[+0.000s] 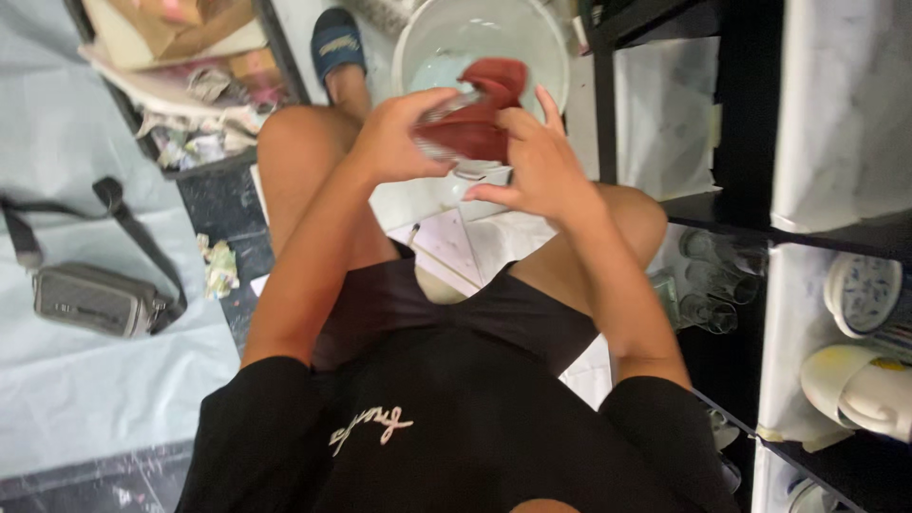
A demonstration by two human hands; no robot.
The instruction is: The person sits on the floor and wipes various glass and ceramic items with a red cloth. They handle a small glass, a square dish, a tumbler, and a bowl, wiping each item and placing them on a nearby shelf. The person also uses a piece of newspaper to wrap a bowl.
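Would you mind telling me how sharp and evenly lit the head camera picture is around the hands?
Head view: the left hand and right hand on the red cloth are slightly motion-blurred; the white basin is bright and washed out; the dark shelf at right falls into shadow.

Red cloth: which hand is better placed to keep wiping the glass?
Probably the right hand: its fingers lie on the red cloth, while the left hand grips the glass over the white basin.

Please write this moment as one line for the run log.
left hand: holds glass | right hand: wipes it with red cloth | below: white basin
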